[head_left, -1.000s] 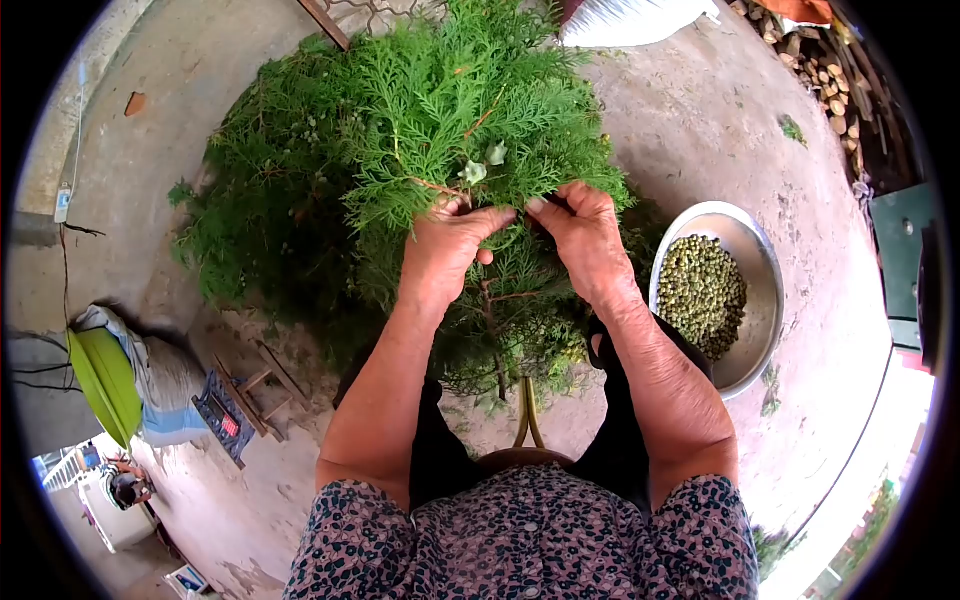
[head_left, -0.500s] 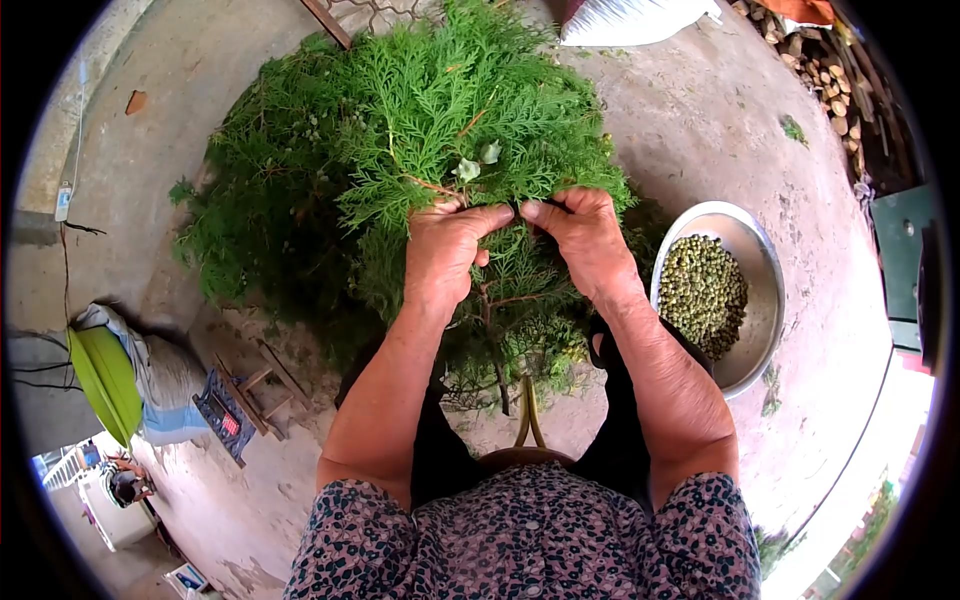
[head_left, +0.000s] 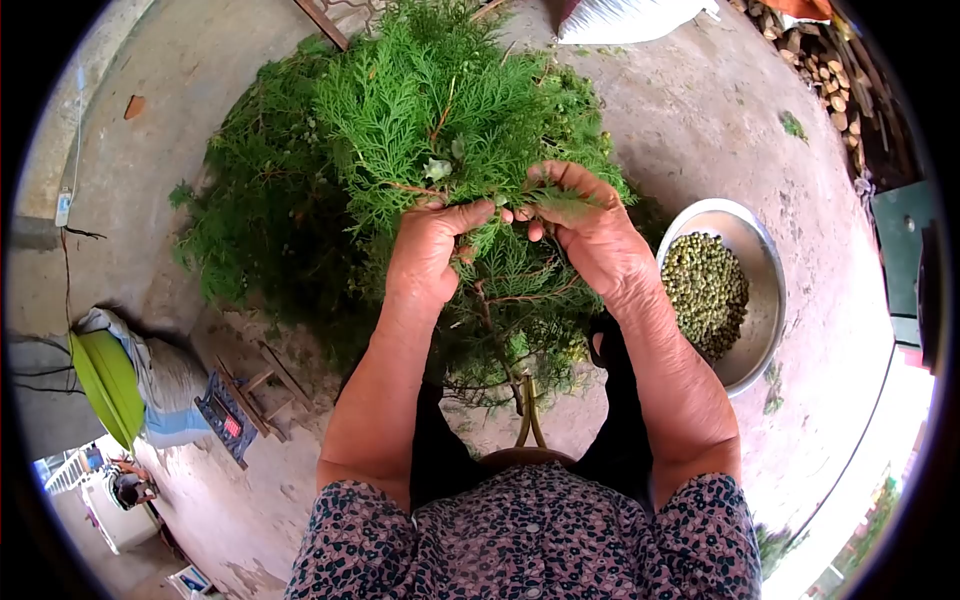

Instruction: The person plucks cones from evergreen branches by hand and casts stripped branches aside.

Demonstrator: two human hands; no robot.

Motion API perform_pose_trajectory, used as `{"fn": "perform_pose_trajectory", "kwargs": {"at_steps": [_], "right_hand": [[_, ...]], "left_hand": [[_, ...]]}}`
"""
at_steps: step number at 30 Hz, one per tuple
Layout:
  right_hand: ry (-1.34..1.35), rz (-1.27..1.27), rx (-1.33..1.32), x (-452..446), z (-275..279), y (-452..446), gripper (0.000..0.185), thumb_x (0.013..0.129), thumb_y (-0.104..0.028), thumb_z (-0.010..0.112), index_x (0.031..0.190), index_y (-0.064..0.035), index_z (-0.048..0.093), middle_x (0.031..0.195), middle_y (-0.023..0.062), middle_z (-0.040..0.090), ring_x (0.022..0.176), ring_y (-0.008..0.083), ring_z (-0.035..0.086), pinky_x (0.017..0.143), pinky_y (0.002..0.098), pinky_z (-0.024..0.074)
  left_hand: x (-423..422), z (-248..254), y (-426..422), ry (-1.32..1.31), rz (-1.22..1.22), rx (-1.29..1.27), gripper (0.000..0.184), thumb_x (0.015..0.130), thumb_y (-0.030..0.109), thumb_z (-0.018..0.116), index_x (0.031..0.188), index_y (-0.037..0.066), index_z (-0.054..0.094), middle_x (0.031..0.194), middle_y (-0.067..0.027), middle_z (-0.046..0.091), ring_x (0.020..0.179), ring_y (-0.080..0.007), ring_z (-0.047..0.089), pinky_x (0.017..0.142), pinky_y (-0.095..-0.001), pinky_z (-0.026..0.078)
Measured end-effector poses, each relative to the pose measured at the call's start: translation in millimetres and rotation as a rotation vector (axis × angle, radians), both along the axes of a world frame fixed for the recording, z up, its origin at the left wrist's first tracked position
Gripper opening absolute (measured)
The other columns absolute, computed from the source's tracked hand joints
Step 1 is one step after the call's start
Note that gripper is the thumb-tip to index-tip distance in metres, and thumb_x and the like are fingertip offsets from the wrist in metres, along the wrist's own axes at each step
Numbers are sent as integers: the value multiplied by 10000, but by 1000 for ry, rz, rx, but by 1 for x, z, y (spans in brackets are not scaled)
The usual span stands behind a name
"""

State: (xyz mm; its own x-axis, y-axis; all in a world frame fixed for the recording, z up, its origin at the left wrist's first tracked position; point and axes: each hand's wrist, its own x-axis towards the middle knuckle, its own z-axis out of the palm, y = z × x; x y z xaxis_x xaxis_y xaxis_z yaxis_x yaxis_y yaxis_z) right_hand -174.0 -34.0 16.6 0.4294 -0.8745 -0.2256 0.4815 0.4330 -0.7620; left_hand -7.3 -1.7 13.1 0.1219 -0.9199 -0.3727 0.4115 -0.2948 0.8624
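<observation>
My left hand [head_left: 428,250] is closed on a leafy evergreen branch [head_left: 400,110], thumb pressed against the fingers. Just beyond that thumb, a pale green cone [head_left: 437,169] sits among the fronds, with another, blurred, beside it. My right hand [head_left: 592,230] pinches at the same branch close to my left fingertips, and a small green sprig lies across its fingers. Whether a cone is between the right fingertips is hidden. Beneath both hands lies a large heap of cut evergreen branches [head_left: 260,210].
A metal basin [head_left: 765,330] partly filled with small green cones [head_left: 703,290] stands on the concrete floor to the right. A small wooden stool [head_left: 270,385] and a lime-green basin [head_left: 100,385] are at left. Stacked firewood [head_left: 835,95] and a white sack [head_left: 630,20] lie farther back.
Both hands have shifted slightly, tilting the branch and moving its cones left. My right hand has turned, its fingers spreading more, with a green sprig now across them.
</observation>
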Motion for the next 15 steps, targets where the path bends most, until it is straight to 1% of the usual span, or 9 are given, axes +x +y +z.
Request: {"fn": "perform_pose_trajectory", "kwargs": {"at_steps": [1,2,4,5,7,10,14,15], "right_hand": [[20,11,-35,1,-1,0,218,799,26,536,1016,43,520,863,98,591,743,155,582,630,250,454],[19,9,-34,2,-2,1,218,799,26,536,1016,43,520,863,98,591,743,155,582,630,250,454],[96,49,-90,4,-1,4,234,788,-2,583,1012,43,533,837,83,603,714,142,574,605,248,447],[96,47,-89,5,-1,5,234,788,-2,583,1012,43,533,837,83,603,714,142,574,605,248,447],[148,41,-66,6,0,6,242,775,-33,623,992,42,547,793,68,612,687,130,565,587,249,441],[118,102,-92,5,-5,4,271,776,-50,635,1010,41,536,746,68,609,678,132,563,580,250,436],[123,90,-80,5,-8,6,283,787,-63,630,1024,42,518,750,80,607,669,132,559,567,242,429],[156,78,-56,5,-7,7,297,789,-71,632,1034,42,507,742,77,604,659,127,553,558,235,424]], "left_hand": [[-2,1,1,29,-12,-13,177,694,84,680,855,47,616,733,-28,641,633,-91,553,448,-219,319],[-3,0,1,29,-14,-12,177,694,84,680,855,47,616,733,-28,641,633,-91,553,448,-219,319],[-5,0,1,54,21,-36,213,677,83,694,868,32,617,776,-44,643,673,-120,568,510,-243,378],[-5,-1,0,54,20,-35,213,677,83,694,868,32,617,776,-44,643,673,-120,568,510,-243,378],[-2,-2,0,23,-10,26,186,681,106,682,819,-6,629,803,-64,638,753,-161,569,744,-288,410],[-6,3,2,17,-8,-26,166,681,109,673,795,-4,633,785,-67,636,745,-159,569,738,-288,410],[-7,-1,2,26,-1,10,160,682,104,664,795,-4,633,777,-62,632,737,-158,568,731,-288,413],[-5,-4,1,62,-65,-15,162,684,104,666,801,-3,631,774,-59,630,729,-158,567,728,-290,414]]}}
